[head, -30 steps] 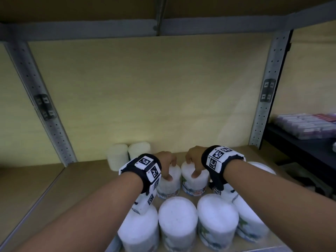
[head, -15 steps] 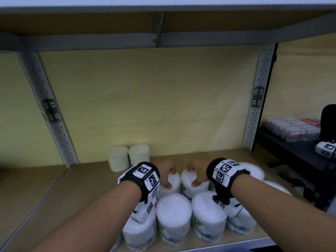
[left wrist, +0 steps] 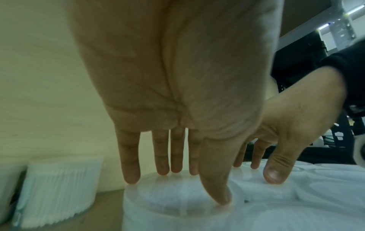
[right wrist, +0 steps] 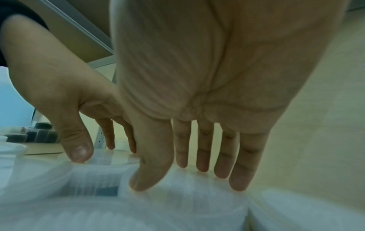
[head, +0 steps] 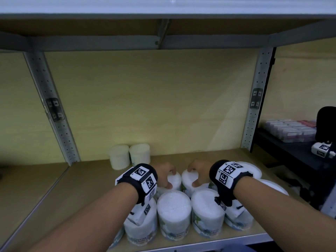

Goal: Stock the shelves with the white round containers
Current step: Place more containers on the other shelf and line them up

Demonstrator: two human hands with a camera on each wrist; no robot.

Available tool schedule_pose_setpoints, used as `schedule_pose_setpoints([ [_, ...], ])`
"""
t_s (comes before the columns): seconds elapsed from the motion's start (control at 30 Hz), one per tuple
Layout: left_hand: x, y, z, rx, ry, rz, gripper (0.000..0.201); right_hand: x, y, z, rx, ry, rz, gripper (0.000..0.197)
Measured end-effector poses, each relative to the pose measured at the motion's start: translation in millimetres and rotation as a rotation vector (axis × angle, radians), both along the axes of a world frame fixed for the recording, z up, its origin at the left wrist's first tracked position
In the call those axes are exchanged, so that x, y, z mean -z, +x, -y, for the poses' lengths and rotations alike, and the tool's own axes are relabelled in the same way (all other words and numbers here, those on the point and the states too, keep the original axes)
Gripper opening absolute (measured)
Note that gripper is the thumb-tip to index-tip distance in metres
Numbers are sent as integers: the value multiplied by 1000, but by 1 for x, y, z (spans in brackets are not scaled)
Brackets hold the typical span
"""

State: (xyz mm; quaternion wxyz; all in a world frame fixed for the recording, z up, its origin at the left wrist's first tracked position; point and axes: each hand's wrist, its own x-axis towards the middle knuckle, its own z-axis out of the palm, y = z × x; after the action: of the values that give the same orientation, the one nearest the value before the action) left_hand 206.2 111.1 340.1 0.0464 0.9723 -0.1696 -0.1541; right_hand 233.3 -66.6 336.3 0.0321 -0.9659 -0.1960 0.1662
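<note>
Several white round containers stand clustered on the wooden shelf (head: 72, 193). My left hand (head: 170, 180) grips the lid of one container (head: 175, 180) in the back row from above, fingers on the far rim and thumb on the near rim. My right hand (head: 192, 176) grips the neighbouring container (head: 187, 179) the same way. In the left wrist view my left hand (left wrist: 187, 186) straddles the lid (left wrist: 168, 203). The right wrist view has my right hand (right wrist: 183, 179) over its container (right wrist: 187, 203). Both containers stand on the shelf.
Two more white containers (head: 120, 157) (head: 140, 154) stand against the back wall at the left. A front row of containers (head: 173, 206) lies under my wrists. Perforated metal uprights (head: 52, 110) (head: 254, 99) flank the bay. A black shelf with flat boxes (head: 291, 131) is at the right.
Both hands stay on the same two containers. The head view has pulled back and tilted up, so the shelf above now shows.
</note>
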Motion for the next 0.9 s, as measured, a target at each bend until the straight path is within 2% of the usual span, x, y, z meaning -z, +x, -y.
schedule_pose_setpoints([
  [0.13, -4, 3, -6, -28, -29, -2, 53, -9, 0, -2, -11, 61, 0, 63],
  [0.33, -15, 12, -32, -121, -112, 9, 61, -23, 12, -23, 25, 247, 72, 55],
  [0.5, -30, 27, -70, -146, -32, 30, 61, -25, 25, -49, 13, 290, 99, 40],
  [0.6, -36, 39, -96, -184, -11, 39, 59, -26, 37, -69, 11, 283, 103, 34],
  [0.9, -25, 88, -170, -293, -34, 88, 56, -29, 97, -131, -49, 181, 103, 44],
])
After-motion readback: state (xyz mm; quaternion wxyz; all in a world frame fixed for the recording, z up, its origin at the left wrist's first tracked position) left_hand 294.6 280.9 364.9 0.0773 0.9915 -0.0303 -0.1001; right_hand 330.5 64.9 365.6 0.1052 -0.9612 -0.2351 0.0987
